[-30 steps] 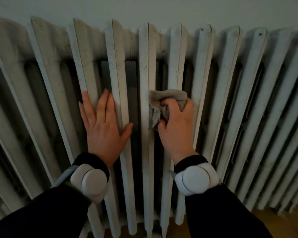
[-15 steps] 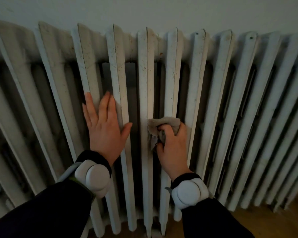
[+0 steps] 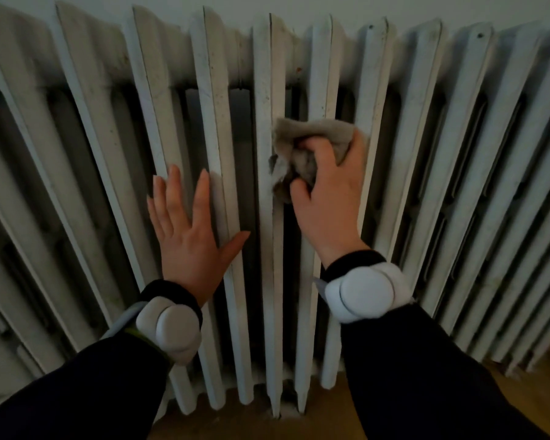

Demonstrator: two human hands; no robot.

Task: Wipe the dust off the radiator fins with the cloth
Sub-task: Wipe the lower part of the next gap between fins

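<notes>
- Against the pale wall (image 3: pixel 299 4), a white radiator (image 3: pixel 262 106) is seen, its upright fins speckled and greyed with dust, with dark gaps between them.
- Just right of the middle, a crumpled grey cloth (image 3: pixel 311 144) is pressed onto the fins at about mid height; it spans the gap between the central fin and the next fin to the right.
- The cloth is gripped by the right hand (image 3: pixel 327 198): the fingers are curled over its bunched lower part, and the thumb is pressed in from the left.
- To the left of the middle, the left hand (image 3: pixel 188 236) is laid flat on the fins, wide and holding nothing; its fingers are straight and point up, and its thumb is spread out to the right.
- The two hands are kept apart, with the central fin between them.
- A white rounded device (image 3: pixel 365 295) is worn on each wrist, over dark sleeves (image 3: pixel 426 376).
- At the near right, below the radiator, a wooden floor (image 3: pixel 537 392) is shown.
</notes>
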